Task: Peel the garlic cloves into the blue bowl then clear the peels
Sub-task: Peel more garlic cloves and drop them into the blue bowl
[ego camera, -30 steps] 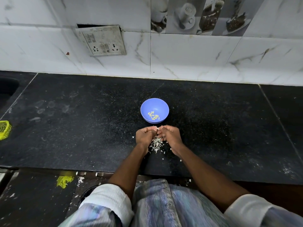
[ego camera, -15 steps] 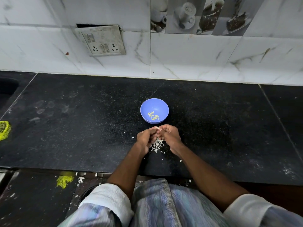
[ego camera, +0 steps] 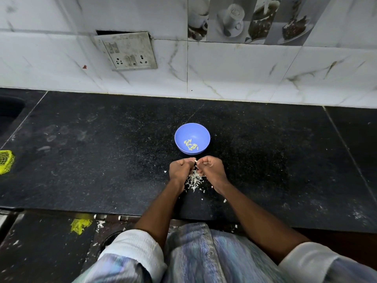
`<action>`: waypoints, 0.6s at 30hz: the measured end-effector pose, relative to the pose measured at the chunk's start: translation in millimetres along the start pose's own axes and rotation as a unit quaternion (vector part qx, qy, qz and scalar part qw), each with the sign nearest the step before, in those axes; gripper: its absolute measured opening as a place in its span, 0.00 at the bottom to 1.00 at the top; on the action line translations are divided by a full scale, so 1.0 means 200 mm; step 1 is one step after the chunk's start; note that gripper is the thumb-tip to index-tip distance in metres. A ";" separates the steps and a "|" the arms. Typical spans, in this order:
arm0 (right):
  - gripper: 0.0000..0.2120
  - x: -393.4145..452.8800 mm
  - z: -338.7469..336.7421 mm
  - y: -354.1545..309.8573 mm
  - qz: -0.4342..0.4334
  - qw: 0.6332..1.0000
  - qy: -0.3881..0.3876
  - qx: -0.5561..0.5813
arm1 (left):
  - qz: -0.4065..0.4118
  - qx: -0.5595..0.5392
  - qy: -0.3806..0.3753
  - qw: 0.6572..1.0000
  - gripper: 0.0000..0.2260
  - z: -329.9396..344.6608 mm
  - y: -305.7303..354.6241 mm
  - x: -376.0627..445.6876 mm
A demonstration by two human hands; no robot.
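Garlic clove (ego camera: 195, 160), small and pale, sits pinched between the curled fingers of the left hand (ego camera: 180, 169) and right hand (ego camera: 212, 168), just near of the round blue plastic bowl (ego camera: 202, 133), which holds peeled cloves (ego camera: 190, 145). Compared with a moment ago, both hands have edged slightly farther toward the bowl. White papery peels (ego camera: 193, 181) lie heaped on the black speckled counter (ego camera: 102, 160) beneath the wrists.
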State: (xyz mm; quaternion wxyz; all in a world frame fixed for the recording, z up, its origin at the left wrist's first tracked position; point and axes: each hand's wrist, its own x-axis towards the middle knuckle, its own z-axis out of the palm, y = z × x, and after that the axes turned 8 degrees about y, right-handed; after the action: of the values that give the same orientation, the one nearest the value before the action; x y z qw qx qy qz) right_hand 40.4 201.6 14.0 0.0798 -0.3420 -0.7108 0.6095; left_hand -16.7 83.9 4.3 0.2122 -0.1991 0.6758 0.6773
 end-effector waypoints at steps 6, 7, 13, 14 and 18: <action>0.06 0.01 0.00 0.02 -0.039 0.998 0.025 -0.038 | 0.081 0.025 -0.025 0.996 0.11 -0.01 -0.02 -0.01; 0.07 0.00 0.00 0.02 -0.042 0.998 0.023 -0.039 | 0.098 0.032 -0.024 0.994 0.11 -0.01 -0.02 -0.01; 0.06 0.01 -0.01 0.03 -0.052 0.998 0.008 -0.040 | 0.155 0.077 -0.018 0.985 0.08 -0.02 -0.03 -0.02; 0.06 0.01 -0.02 0.04 -0.056 0.998 0.005 -0.042 | 0.157 0.081 -0.018 0.984 0.08 -0.02 -0.03 -0.02; 0.06 0.01 -0.02 0.04 -0.085 0.993 0.009 -0.076 | 0.156 0.074 -0.003 0.985 0.09 -0.02 -0.03 -0.02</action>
State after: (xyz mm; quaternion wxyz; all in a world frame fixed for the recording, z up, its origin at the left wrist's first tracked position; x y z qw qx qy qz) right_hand 44.1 206.1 6.0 0.1119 -0.2908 -0.7809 0.5413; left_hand -10.4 80.1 1.1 0.1205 -0.0727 0.7464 0.6505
